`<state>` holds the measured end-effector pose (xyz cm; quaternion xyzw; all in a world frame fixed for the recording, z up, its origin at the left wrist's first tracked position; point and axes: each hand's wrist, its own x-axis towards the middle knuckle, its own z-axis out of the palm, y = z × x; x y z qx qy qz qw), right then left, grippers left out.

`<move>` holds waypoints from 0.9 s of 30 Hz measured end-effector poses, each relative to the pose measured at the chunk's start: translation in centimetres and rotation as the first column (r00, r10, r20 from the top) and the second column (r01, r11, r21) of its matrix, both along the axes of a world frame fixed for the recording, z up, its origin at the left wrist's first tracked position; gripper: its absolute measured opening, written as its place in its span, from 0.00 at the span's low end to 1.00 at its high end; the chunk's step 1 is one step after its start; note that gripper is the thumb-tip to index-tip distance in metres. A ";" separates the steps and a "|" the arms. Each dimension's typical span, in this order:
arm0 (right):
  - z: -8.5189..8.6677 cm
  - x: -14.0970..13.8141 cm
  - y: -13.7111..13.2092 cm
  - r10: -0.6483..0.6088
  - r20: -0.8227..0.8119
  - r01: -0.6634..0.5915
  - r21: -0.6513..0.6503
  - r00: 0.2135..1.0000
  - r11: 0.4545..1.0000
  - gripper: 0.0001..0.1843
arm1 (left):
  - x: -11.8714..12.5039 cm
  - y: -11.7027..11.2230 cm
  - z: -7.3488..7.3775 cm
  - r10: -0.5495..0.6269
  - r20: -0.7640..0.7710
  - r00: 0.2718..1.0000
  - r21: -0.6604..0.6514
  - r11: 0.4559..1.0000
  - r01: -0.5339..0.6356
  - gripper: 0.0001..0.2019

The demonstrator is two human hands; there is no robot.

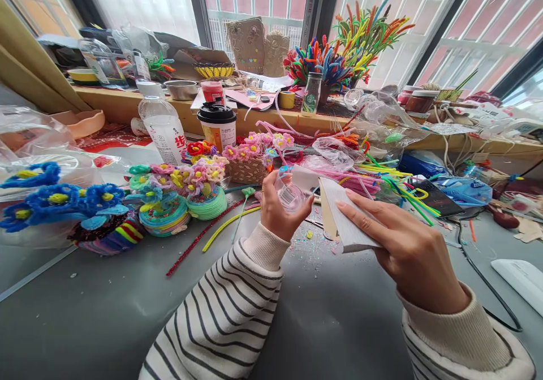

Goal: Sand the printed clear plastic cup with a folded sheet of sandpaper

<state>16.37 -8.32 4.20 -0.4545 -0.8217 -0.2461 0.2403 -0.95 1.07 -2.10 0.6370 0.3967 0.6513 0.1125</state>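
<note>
My left hand is wrapped round a small clear plastic container that carries a barcode label. Between the fingers and thumb of my right hand is a folded light-grey sheet with a beige inner side. Its left edge is close to the container; whether they touch I cannot tell. Small colourful bits lie scattered on the grey table under my hands. Left of my left hand stand pots with pipe-cleaner flowers, among them a green pot. A yellow pipe cleaner lies near my left wrist.
Blue pipe-cleaner flowers stand at the left. Behind them are a clear water bottle and a lidded paper cup. Loose green pipe cleaners lie behind my right hand. A black cable and a white object are at the right.
</note>
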 end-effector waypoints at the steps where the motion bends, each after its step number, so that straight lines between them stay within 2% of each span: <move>1: 0.1 0.0 0.0 0.028 0.003 -0.028 -0.007 1.000 1.000 0.30 | 0.0 0.0 0.0 -0.001 0.004 1.000 -0.005 1.000 0.001 0.32; 4: 0.3 0.2 -0.2 0.097 -0.023 -0.098 -0.021 0.995 0.995 0.30 | 0.0 0.1 0.0 0.006 0.019 1.000 -0.026 1.000 -0.005 0.33; 10: -0.1 0.5 -0.2 -0.003 -0.124 0.003 -0.001 0.992 1.000 0.34 | 0.3 0.3 0.0 -0.084 0.144 0.986 -0.135 0.985 0.104 0.31; 14: -0.3 0.1 0.1 0.019 -0.066 -0.020 -0.013 0.998 1.000 0.30 | 0.3 0.2 -0.1 -0.077 0.097 0.992 -0.102 0.991 0.087 0.31; 18: -0.2 -0.2 0.1 0.101 -0.040 -0.102 -0.016 0.994 0.995 0.27 | 0.2 0.1 -0.2 -0.053 0.071 0.996 -0.092 0.994 0.060 0.32; 23: -0.2 -0.1 0.0 0.009 -0.032 -0.010 -0.014 0.999 1.000 0.29 | 0.2 0.0 -0.2 -0.044 0.038 0.998 -0.071 0.996 0.046 0.32; 27: -0.2 0.1 0.0 0.085 -0.027 -0.086 -0.031 0.996 0.996 0.29 | 0.2 0.1 -0.1 -0.050 0.067 0.996 -0.091 0.994 0.056 0.33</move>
